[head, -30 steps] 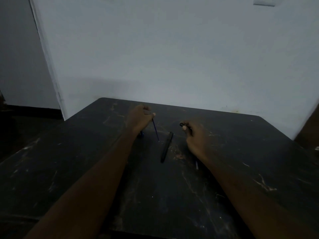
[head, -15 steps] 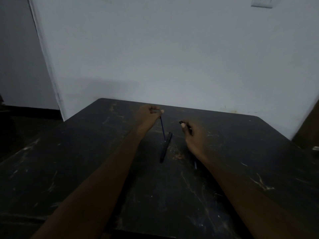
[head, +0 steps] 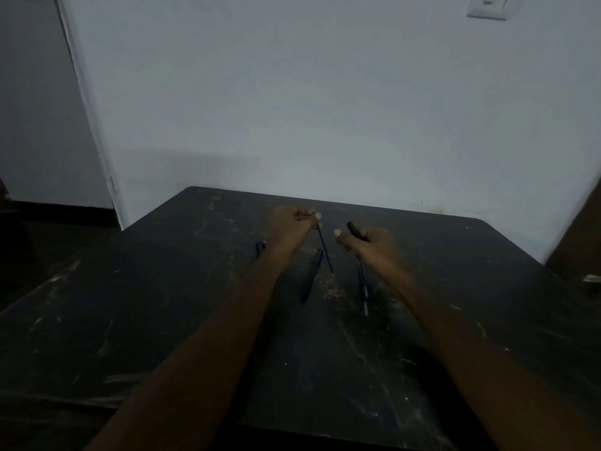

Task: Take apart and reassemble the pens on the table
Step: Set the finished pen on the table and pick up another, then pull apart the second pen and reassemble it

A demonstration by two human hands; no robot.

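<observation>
My left hand [head: 291,224] pinches the top of the thin blue refill [head: 324,247], which slants down and right toward me, tip just over the bench [head: 162,288]. My right hand [head: 370,244] has its grip curled round the black barrel [head: 353,230], just right of it, free end pointing up-left. I judge the refill's tip must swing up to meet that end
</observation>
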